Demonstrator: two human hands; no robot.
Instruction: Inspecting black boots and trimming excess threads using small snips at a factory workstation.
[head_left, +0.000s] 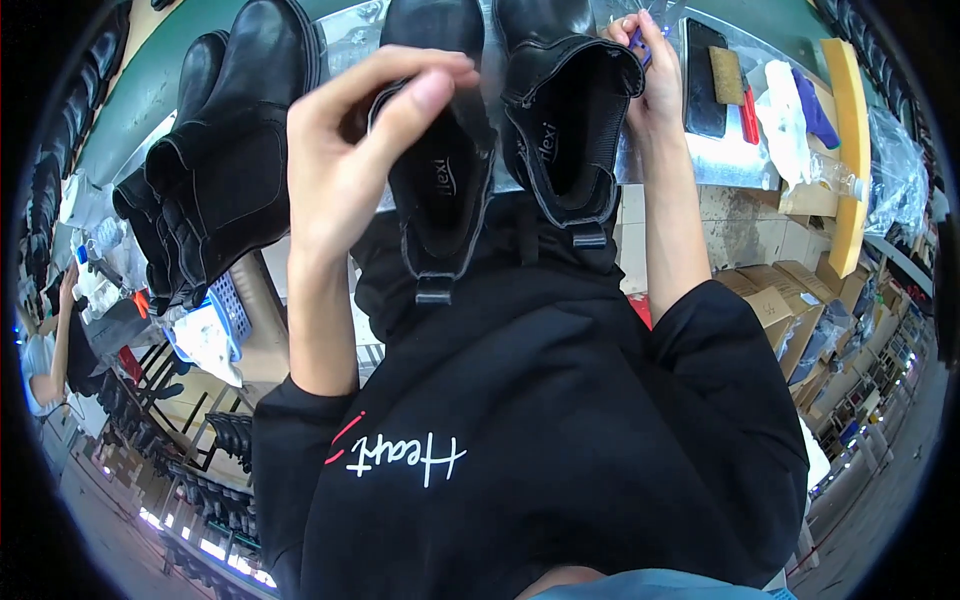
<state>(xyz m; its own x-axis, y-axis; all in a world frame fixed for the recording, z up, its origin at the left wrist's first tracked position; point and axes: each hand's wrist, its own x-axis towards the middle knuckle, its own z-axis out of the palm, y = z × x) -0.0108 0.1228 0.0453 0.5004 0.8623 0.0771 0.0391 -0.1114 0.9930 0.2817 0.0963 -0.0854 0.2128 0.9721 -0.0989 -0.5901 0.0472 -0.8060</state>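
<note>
Two black ankle boots stand side by side before me, their shafts gaping toward me: a left boot [440, 190] and a right boot [565, 140], each with a pull loop at the heel. Over the left boot's opening is my left hand [350, 140], its thumb and forefinger stretched out and a little apart; the other fingers are mostly hidden. My right hand [657, 85], beside the right boot's upper rim, is closed on a small purple-handled tool [641, 46] whose working end I cannot make out.
More black boots [220, 150] stand at left on the green-edged table [355, 20]. At right lie a black flat tray [705, 80], a tan block [727, 75], a red-handled tool [750, 115], white cloth [785, 115] and a yellow foam strip [850, 160]. Cardboard boxes [775, 310] sit lower right; another person [55, 350] is far left.
</note>
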